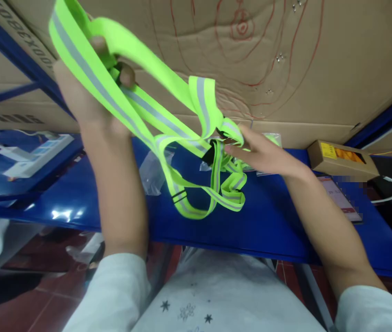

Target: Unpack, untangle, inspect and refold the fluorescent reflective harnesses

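A neon-yellow reflective harness (161, 117) with grey stripes and black buckles stretches between my hands above a blue shelf. My left hand (92, 87), raised at the upper left, is closed round the wide strap and a black buckle, though the straps partly cover its fingers. My right hand (258, 150) pinches the harness near its other end, beside black fittings. Below the hands, narrower straps with sliders dangle in loops over the shelf. Beneath them lies a clear plastic bag (156, 173), left of the loops.
Cardboard (285, 92) with red drawn rings stands behind the blue shelf (251, 230). A white power strip (38, 154) sits at left. To the right are a small cardboard box (342, 159), a phone (341, 198) and white cables. Behind my right hand lies a plastic packet (273, 138).
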{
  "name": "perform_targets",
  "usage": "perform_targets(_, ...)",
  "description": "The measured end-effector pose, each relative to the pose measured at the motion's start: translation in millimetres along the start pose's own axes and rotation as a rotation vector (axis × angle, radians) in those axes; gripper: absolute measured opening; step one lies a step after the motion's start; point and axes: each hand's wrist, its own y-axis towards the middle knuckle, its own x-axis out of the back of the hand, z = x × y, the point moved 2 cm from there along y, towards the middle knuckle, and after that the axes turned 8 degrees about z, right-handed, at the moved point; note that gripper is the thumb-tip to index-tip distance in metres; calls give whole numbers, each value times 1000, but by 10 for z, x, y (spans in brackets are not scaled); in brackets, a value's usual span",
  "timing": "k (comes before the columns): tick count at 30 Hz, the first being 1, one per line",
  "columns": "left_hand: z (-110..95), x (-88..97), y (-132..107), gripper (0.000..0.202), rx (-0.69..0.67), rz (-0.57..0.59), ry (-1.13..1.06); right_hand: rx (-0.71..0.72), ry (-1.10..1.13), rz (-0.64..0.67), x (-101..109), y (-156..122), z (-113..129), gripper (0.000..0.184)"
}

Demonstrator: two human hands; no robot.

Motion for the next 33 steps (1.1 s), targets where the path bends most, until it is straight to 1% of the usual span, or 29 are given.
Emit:
perform_targets(1,116,107,37,33,-47,-15,-18,-15,15,-43,74,-21,-16,33)
perform_targets(3,253,247,70,23,-132,-98,99,-62,59,-146,202,-51,-47,27)
perform_targets(4,274,276,68,20,-160,-136,184,-91,93,-191,253,-62,-56,22)
perform_targets(6,252,277,42,20,-199,-194,311,-146,176,-243,327,-79,-47,15)
perform_targets(8,219,240,9,24,-191,-188,342,-185,254,-256,380,-97,-7,13)
perform_targets(10,224,192,-18,28,-145,-167,352,-196,349,-253,421,-117,40,14)
perform_targets(12,270,141,-40,26,-34,-168,398,-211,454,-228,449,-138,69,16)
perform_targets(14,323,87,-60,16,107,-168,424,-247,510,-206,477,-159,74,27)
perform_targets(15,338,63,-70,17,156,-165,414,-257,514,-209,496,-169,71,32)
perform_targets(16,342,46,-80,20,179,-159,387,-255,513,-218,519,-178,68,33)
perform_targets(18,328,39,-99,24,187,-134,304,-205,538,-273,575,-191,60,21)
perform_targets(20,318,66,-126,22,232,-92,224,-133,596,-370,629,-199,51,5)
perform_targets(22,332,88,-160,18,338,-30,229,-93,623,-445,654,-198,46,11)
perform_targets(24,365,54,-194,18,447,33,355,-105,613,-449,636,-185,52,15)
perform_targets(25,385,0,-209,20,488,78,451,-128,607,-431,614,-176,60,15)
perform_targets(26,405,-87,-224,23,516,150,549,-152,598,-418,589,-169,71,14)
perform_targets(27,421,-205,-242,24,528,249,635,-176,583,-413,566,-165,85,14)
perform_targets(29,422,-516,-295,25,497,476,739,-217,533,-407,530,-166,112,12)
perform_targets(30,394,-691,-331,24,443,561,758,-237,503,-397,519,-170,121,11)
perform_targets(31,340,-862,-373,23,374,585,761,-259,475,-381,514,-176,126,9)
perform_targets(32,256,-1019,-416,23,288,519,755,-279,451,-363,514,-182,125,7)
perform_targets(33,155,-1173,-474,22,207,479,725,-294,430,-348,518,-188,119,8)
